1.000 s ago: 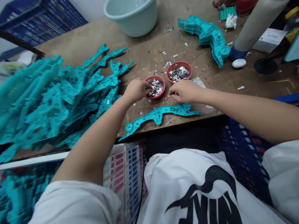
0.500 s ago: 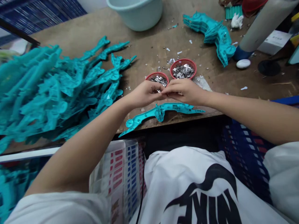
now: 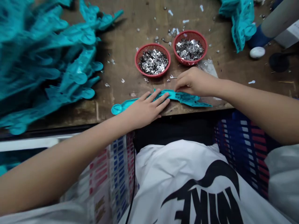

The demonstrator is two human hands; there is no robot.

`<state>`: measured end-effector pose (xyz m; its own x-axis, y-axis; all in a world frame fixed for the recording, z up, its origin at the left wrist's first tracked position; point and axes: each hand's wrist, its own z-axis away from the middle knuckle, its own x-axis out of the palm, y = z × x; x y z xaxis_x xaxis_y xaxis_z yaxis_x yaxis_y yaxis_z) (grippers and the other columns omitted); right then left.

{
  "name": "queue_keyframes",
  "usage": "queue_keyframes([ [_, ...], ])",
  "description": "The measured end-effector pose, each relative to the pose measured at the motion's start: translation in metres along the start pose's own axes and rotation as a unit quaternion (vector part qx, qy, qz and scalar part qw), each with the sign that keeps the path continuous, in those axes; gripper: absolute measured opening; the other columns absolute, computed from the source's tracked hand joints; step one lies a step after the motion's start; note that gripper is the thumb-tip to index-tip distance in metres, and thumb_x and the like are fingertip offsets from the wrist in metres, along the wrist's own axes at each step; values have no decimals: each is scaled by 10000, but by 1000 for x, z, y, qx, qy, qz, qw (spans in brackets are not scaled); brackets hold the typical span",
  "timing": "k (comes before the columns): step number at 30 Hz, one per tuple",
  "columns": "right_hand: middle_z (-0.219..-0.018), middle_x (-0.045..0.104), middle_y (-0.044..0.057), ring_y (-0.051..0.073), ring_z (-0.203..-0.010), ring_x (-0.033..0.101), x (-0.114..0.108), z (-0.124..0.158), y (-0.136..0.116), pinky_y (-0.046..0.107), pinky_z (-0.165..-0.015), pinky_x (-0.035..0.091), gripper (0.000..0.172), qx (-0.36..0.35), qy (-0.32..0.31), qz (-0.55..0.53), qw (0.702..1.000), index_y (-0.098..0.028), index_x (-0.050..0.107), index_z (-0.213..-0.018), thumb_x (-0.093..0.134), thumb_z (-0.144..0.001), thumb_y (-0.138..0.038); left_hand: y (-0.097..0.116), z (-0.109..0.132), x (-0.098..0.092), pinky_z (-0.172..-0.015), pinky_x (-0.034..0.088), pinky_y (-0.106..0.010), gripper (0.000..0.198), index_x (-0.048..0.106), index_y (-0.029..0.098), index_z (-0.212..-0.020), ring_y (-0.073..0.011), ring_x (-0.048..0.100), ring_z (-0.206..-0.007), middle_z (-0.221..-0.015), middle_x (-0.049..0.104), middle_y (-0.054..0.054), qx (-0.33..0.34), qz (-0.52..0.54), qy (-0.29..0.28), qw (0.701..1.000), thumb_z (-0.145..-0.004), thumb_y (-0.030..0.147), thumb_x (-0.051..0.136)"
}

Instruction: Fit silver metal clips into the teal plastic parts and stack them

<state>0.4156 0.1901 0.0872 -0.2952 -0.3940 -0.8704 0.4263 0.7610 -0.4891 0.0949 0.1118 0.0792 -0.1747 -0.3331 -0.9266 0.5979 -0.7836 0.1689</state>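
Observation:
A long, curved teal plastic part (image 3: 191, 99) lies along the table's front edge. My left hand (image 3: 149, 107) rests flat across its middle with the fingers spread. On the part's right half, my right hand (image 3: 192, 82) has its fingertips pinched together and pointing down; whatever they hold is hidden. Just beyond the hands stand two red plastic baskets, the left basket (image 3: 153, 75) and the right basket (image 3: 190, 62). Small shiny metal pieces (image 3: 154, 62) fill the left one, and similar metal pieces (image 3: 189, 49) fill the other.
A large heap of teal parts (image 3: 58, 53) covers the table's left side. More teal parts (image 3: 241, 25) lie at the back right, near a grey tube (image 3: 277, 21) and a white oval object (image 3: 257, 52). Loose metal bits are scattered about. Plastic crates (image 3: 243, 149) flank my lap.
My hands have parted from above the baskets. The left hand came down flat onto the teal part, and the right hand came down to its right half. The view has tilted downward and closer.

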Motion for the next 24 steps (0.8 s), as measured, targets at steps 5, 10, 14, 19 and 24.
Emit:
queue_keyframes([
  [5, -1202, 974, 94, 276, -1079, 864, 7, 2, 2, 425, -1031, 620, 293, 68, -59, -30, 995, -213, 999, -1289, 732, -1167, -211, -11, -7, 8, -1593, 455, -748, 744, 635, 299, -1970, -479, 359, -2013, -2092, 520, -116, 54, 10, 20, 998, -1242, 189, 525],
  [10, -1294, 967, 91, 282, -1136, 858, 7, 7, 9, 448, -1078, 615, 332, 52, -82, -60, 993, -239, 979, -1362, 675, -1272, -336, -14, -9, 9, -1596, 431, -772, 751, 657, 328, -1955, -479, 328, -2024, -2102, 510, -89, 58, 33, 30, 997, -1236, 164, 514],
  [14, -1278, 964, 97, 293, -1142, 855, 6, 9, 11, 456, -1086, 626, 331, 47, -81, -67, 993, -247, 975, -1363, 673, -1275, -347, -14, -10, 13, -1597, 433, -763, 765, 676, 347, -1941, -465, 354, -2018, -2086, 536, -83, 61, 46, 46, 996, -1221, 142, 521],
  [19, -1291, 963, 117, 321, -1164, 860, 8, 11, 10, 488, -1112, 635, 327, 43, -76, -56, 995, -243, 974, -1384, 684, -1253, -317, -16, -11, 14, -1598, 439, -725, 738, 692, 371, -1927, -453, 381, -2009, -2088, 534, -68, 57, 49, 54, 996, -1228, 159, 579],
  [24, -1241, 953, 106, 300, -1123, 850, 11, 11, 12, 472, -1090, 629, 306, 43, -64, -62, 995, -240, 960, -1348, 687, -1259, -345, -14, -11, 9, -1596, 427, -742, 736, 610, 312, -1985, -464, 334, -2025, -2102, 506, -98, 59, 11, 20, 998, -1273, 182, 480],
])
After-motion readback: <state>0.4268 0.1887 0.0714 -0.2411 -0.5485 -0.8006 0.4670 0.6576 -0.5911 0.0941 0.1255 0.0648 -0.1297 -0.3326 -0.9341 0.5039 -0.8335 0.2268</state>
